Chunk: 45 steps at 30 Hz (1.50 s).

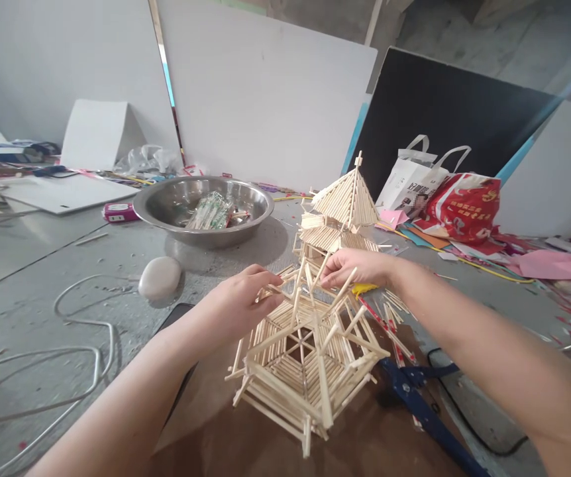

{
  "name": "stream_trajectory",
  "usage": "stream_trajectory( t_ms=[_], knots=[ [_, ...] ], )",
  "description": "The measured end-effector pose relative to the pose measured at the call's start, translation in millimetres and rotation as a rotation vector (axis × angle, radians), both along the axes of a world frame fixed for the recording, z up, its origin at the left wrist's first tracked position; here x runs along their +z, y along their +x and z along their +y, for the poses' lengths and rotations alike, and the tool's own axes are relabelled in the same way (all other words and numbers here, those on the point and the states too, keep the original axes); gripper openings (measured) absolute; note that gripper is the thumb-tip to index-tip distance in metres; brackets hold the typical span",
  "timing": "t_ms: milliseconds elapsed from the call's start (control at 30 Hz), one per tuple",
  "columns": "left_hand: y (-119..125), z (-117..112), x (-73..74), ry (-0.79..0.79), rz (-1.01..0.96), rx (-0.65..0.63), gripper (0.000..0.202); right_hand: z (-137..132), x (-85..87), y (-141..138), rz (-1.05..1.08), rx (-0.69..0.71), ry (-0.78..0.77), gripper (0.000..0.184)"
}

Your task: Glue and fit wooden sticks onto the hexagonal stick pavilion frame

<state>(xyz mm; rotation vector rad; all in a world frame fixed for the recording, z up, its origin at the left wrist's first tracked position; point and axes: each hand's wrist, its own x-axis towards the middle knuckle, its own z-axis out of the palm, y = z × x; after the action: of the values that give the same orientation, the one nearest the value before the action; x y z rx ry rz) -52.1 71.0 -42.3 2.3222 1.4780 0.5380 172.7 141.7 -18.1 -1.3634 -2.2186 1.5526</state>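
Observation:
A tower model of pale wooden sticks (315, 318) lies tilted on the table, its hexagonal base toward me and its pointed roof (348, 195) away. My left hand (240, 301) is closed on sticks at the model's left side, fingers pinched near the middle tier. My right hand (358, 266) grips the middle tier from the right, fingers curled round its sticks. Both forearms reach in from the bottom of the view.
A steel bowl (166, 205) holding wrapped stick packets stands behind. A white oval object (159, 277) and a looping white cable (81, 324) lie left. Bags (459, 202), pink paper (554, 265) and loose sticks sit right. A blue tool (424, 411) lies near the model's base.

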Motion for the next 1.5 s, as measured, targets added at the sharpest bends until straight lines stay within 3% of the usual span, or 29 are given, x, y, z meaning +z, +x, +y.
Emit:
stream_trajectory(
  t_ms=[1267, 1500],
  knots=[
    [2.9, -4.0, 5.7, -0.027, 0.058, 0.006, 0.035, -4.2, 1.7, 1.0, -0.025, 0.028, -0.023, 0.018],
    [3.5, -3.3, 6.0, -0.032, 0.061, 0.013, 0.035, -4.7, 3.3, 0.7, -0.053, 0.008, 0.012, 0.011]
  ],
)
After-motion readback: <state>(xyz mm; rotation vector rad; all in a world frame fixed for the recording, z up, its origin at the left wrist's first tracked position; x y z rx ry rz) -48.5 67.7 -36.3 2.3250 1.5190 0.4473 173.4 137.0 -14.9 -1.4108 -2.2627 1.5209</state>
